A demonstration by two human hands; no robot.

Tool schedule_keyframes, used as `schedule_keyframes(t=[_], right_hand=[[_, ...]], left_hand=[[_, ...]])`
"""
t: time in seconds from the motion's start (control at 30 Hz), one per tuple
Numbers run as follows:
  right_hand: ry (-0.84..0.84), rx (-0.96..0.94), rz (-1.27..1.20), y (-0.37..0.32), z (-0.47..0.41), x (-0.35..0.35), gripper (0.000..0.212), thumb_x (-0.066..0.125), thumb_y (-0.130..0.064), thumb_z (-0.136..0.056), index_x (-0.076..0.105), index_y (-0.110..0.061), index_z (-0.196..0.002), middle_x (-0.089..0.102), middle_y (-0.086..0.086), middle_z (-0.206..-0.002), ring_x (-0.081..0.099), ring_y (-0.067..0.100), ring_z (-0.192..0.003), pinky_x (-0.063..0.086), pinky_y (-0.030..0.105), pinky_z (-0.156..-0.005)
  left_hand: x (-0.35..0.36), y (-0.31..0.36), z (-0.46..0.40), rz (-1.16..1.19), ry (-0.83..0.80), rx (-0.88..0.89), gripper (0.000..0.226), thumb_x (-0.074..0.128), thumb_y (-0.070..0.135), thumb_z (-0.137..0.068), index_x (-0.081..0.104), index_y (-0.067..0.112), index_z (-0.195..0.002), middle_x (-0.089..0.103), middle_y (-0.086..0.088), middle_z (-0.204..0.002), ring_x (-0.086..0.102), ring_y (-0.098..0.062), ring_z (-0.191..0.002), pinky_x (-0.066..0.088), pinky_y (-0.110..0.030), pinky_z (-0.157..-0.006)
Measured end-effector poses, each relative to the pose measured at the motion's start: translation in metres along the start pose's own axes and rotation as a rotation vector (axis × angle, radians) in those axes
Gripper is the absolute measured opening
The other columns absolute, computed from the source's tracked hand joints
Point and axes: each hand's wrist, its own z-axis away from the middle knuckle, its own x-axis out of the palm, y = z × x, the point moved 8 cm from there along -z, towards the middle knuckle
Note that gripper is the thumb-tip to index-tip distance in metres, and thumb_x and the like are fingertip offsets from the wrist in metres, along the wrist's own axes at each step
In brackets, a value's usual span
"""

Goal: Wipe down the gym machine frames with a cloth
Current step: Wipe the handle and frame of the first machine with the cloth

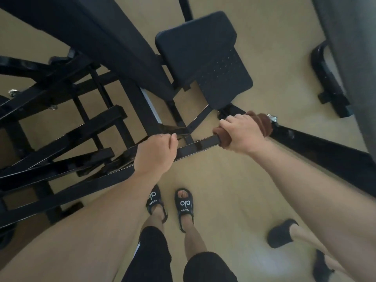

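The floor (234, 180) is pale yellow-tan and fills the background of the downward view. A black gym machine frame (61, 127) occupies the left half, made of several crossing square-section bars. A long dark padded backrest (97, 35) runs diagonally from the upper left toward the centre. Just beside its lower end sits a dark seat pad (203, 55), with a perforated patch on its near right portion. A second grey machine part (354, 58) runs along the right edge, with a black curved foot below it.

One frame bar (195, 147) runs across the middle of the view, rising from lower left to right. Both hands are on this bar, near each other but apart. The left hand (155, 154) has its fingers curled over the bare bar. The right hand (242, 134) is clamped around a brown cloth (262, 125), which is wrapped round the bar; cloth shows on both sides of the fist. A bright metal bolt (272, 118) sits just beyond the cloth.

Below the bar, the person's feet wear black sandals (184, 206) with white lettering. A separate dark slipper (281, 235), on another foot, lies at lower right.
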Motion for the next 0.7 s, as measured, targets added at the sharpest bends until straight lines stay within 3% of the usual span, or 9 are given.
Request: schedule_keyframes(t=[0.07,0.17,0.33,0.43,0.57,0.7], right_hand=[[0.006,0.041,0.007,-0.019,0.003,-0.003,0.038,0.075,-0.035,-0.083,0.056,-0.023,-0.113,0.063,0.002,-0.108,0.057,0.03,-0.102,0.041,0.044,-0.097],[-0.064,-0.04,-0.015,-0.08,0.002,-0.006,0.043,0.068,-0.028,-0.086,0.052,-0.024,-0.126,0.06,-0.001,-0.121,0.054,0.027,-0.116,0.037,0.044,-0.105],[-0.035,-0.213,-0.082,-0.161,-0.007,-0.006,0.047,0.073,-0.031,-0.086,0.056,-0.024,-0.129,0.062,-0.005,-0.12,0.057,0.02,-0.109,0.043,0.036,-0.095],[-0.026,-0.272,-0.142,-0.131,-0.001,-0.007,0.045,0.074,-0.04,-0.084,0.057,-0.025,-0.124,0.064,-0.005,-0.114,0.059,0.018,-0.103,0.047,0.036,-0.093],[-0.047,-0.067,-0.136,-0.046,0.003,-0.007,0.047,0.08,-0.043,-0.079,0.055,-0.029,-0.116,0.062,-0.005,-0.109,0.059,0.021,-0.101,0.043,0.037,-0.094],[-0.074,0.048,-0.077,-0.035,0.003,-0.004,0.045,0.077,-0.032,-0.083,0.051,-0.026,-0.119,0.057,-0.001,-0.115,0.052,0.025,-0.109,0.036,0.04,-0.102]], left_hand=[[-0.003,0.0,-0.001,0.002,0.004,0.0,0.053,0.032,0.036,-0.109,0.046,0.024,-0.06,0.049,0.005,-0.052,0.045,-0.009,-0.044,0.03,-0.024,-0.043],[-0.004,0.001,-0.001,0.002,0.006,-0.038,0.053,0.031,0.037,-0.109,0.045,0.023,-0.06,0.049,0.005,-0.053,0.044,-0.009,-0.044,0.028,-0.023,-0.043],[-0.01,-0.005,0.003,-0.007,0.076,-0.089,0.046,0.028,0.035,-0.109,0.052,0.026,-0.071,0.053,0.006,-0.062,0.049,-0.009,-0.053,0.023,-0.017,-0.048],[-0.01,-0.005,0.003,-0.013,0.052,-0.112,0.05,0.028,0.033,-0.11,0.045,0.024,-0.064,0.048,0.008,-0.055,0.041,-0.004,-0.046,0.022,-0.02,-0.046],[-0.011,-0.007,0.004,0.028,0.048,-0.121,0.057,0.028,0.032,-0.11,0.04,0.026,-0.055,0.041,0.008,-0.047,0.039,-0.004,-0.039,0.023,-0.021,-0.042],[-0.013,0.0,0.002,0.037,0.046,-0.108,0.056,0.03,0.032,-0.11,0.036,0.027,-0.054,0.039,0.009,-0.047,0.037,-0.004,-0.039,0.021,-0.02,-0.044]])
